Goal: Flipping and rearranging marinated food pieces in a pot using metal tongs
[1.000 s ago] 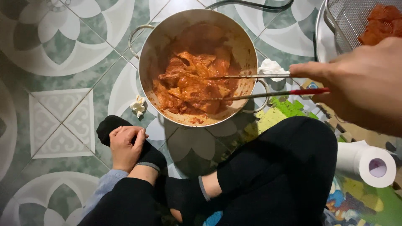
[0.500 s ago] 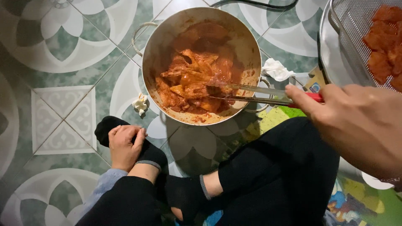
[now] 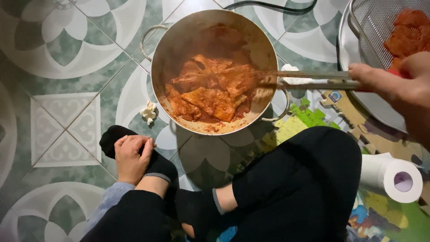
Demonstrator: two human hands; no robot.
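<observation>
A large metal pot (image 3: 179, 40) with two handles sits on the patterned tile floor and holds several pieces of red marinated meat (image 3: 210, 96). My right hand (image 3: 394, 83) comes in from the right edge and grips metal tongs (image 3: 309, 79) with a red handle. The tong tips reach over the pot's right rim and pinch a piece of meat. My left hand (image 3: 131, 157) rests on my black-socked foot (image 3: 156, 163) in front of the pot. My legs in dark trousers are crossed at the bottom of the view.
A wire mesh strainer (image 3: 380, 27) with more red meat pieces sits in a metal tray (image 3: 347, 49) at upper right. A paper roll (image 3: 394, 177) lies on a colourful mat at right. Crumpled tissues (image 3: 148, 112) lie beside the pot. A black cable (image 3: 268, 5) runs behind it.
My right hand has drawn back to the right and up. The tongs, earlier deeper in the pot, now grip a piece near the right rim. The left hand stayed put.
</observation>
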